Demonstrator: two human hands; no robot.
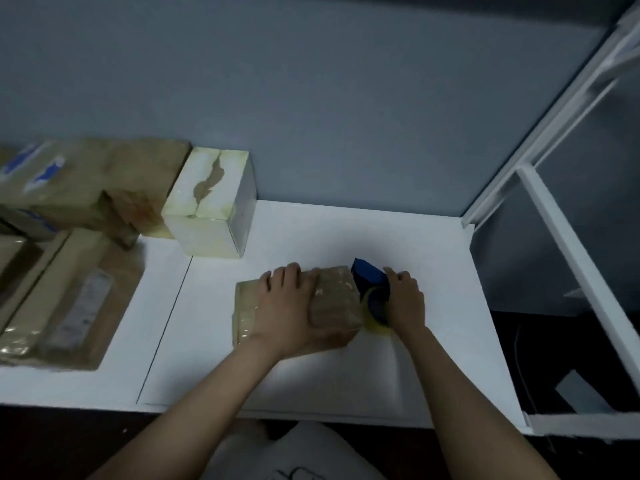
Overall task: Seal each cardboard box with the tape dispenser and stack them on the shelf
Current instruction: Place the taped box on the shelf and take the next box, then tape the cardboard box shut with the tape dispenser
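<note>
A small brown cardboard box (334, 296) wrapped in clear tape lies on the white table (346, 230). My left hand (294, 306) lies across its top, fingers spread over the far edge and thumb at the near side. My right hand (403, 299) grips a blue tape dispenser (370, 282) with a yellowish tape roll, held against the box's right side.
A white taped box (211, 202) stands at the back left. Several brown cardboard boxes (86, 188) and a flat one (65, 303) crowd the left. A white shelf frame (568, 237) rises at the right.
</note>
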